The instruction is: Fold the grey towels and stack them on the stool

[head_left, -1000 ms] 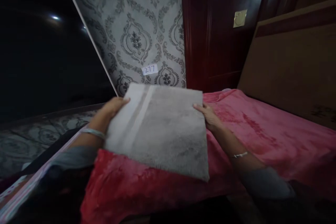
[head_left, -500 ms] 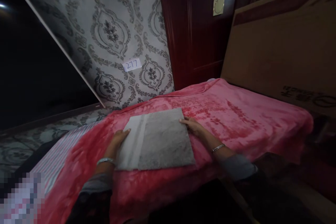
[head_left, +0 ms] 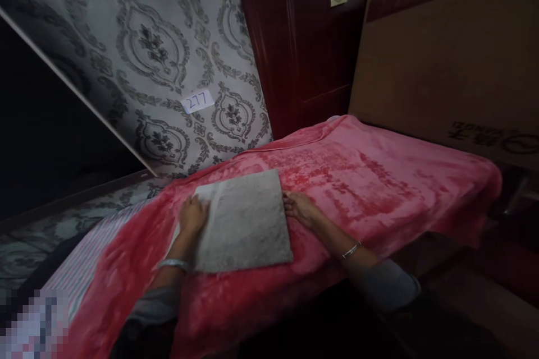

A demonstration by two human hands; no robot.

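A grey folded fuzzy cloth point(head_left: 248, 221) lies flat on a pink blanket point(head_left: 379, 179) spread over a low surface. My left hand point(head_left: 192, 214) rests on the cloth's left part, fingers flat on it. At the cloth's right edge lies my right hand point(head_left: 298, 206), fingers stretched out and touching that edge. Both wrists wear thin bangles.
A patterned grey wall panel point(head_left: 160, 56) with a paper tag reading 277 point(head_left: 197, 101) leans behind the blanket. A dark red wooden door point(head_left: 303, 39) stands at the back, a large cardboard box point(head_left: 446, 61) to the right. Striped fabric point(head_left: 80, 269) shows at the left.
The cloth has come down from being held up in front of me to lying flat on the blanket. My left hand slid onto its top; the view pulled back.
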